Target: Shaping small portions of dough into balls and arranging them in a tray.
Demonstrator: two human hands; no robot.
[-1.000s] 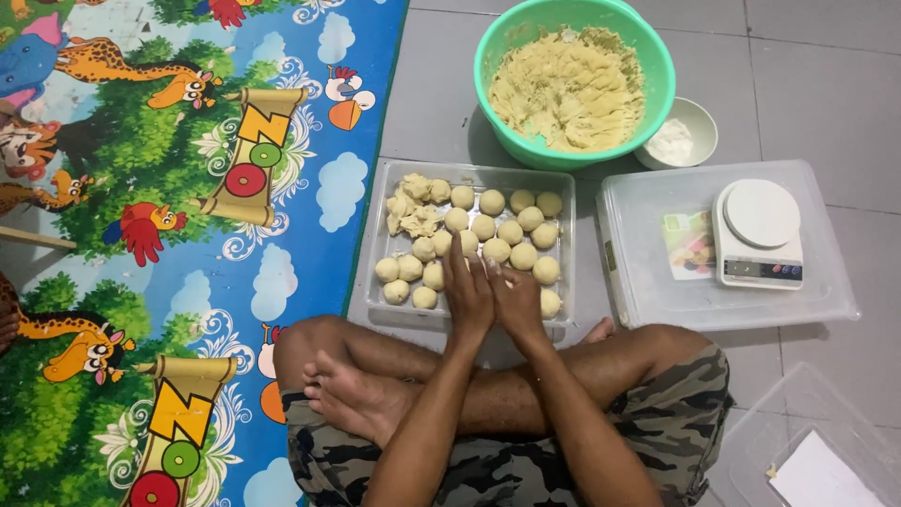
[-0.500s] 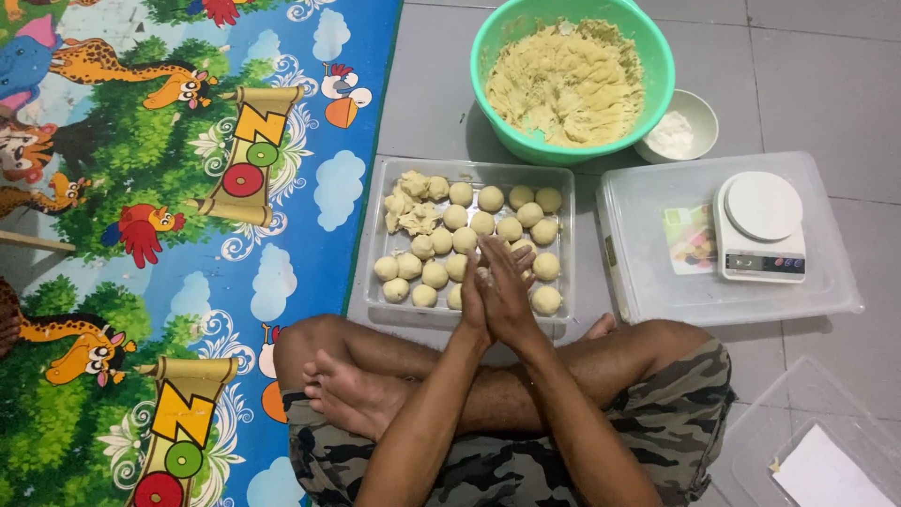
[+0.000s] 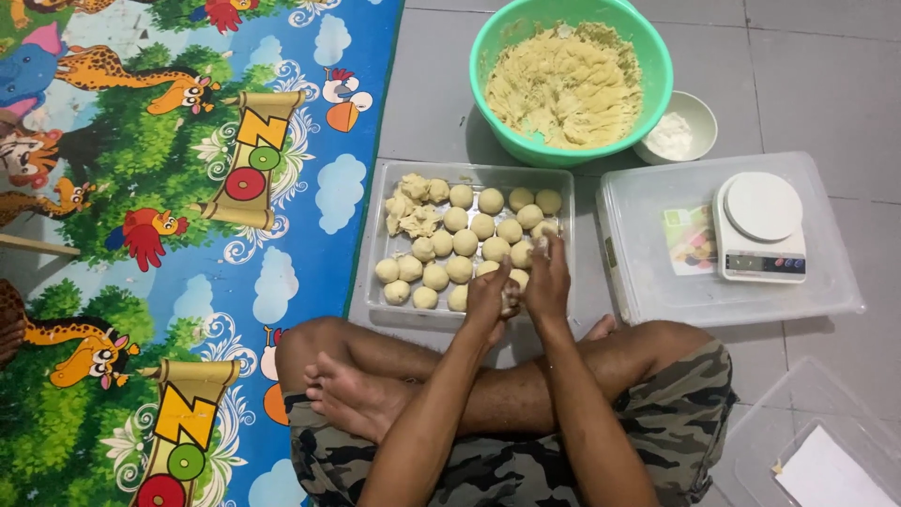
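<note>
My left hand (image 3: 488,299) and my right hand (image 3: 549,277) are pressed palm to palm around a pale dough ball (image 3: 510,299), which shows only as a sliver between them. They hover over the near right corner of a shallow metal tray (image 3: 469,168) on the tiled floor. Rows of rolled dough balls (image 3: 465,242) fill the tray, and an unshaped lump of dough (image 3: 413,211) lies at its far left. My crossed legs sit just below the tray.
A green bowl (image 3: 657,56) of crumbly dough stands behind the tray, beside a small white bowl (image 3: 676,131) of powder. A white kitchen scale (image 3: 760,225) rests on a clear lidded box (image 3: 657,291) at right. A colourful play mat (image 3: 141,235) covers the left. Another clear box (image 3: 807,451) is at lower right.
My hands have slid against each other, the right palm moving forward and to the right over the left. The tray and bowls have not moved.
</note>
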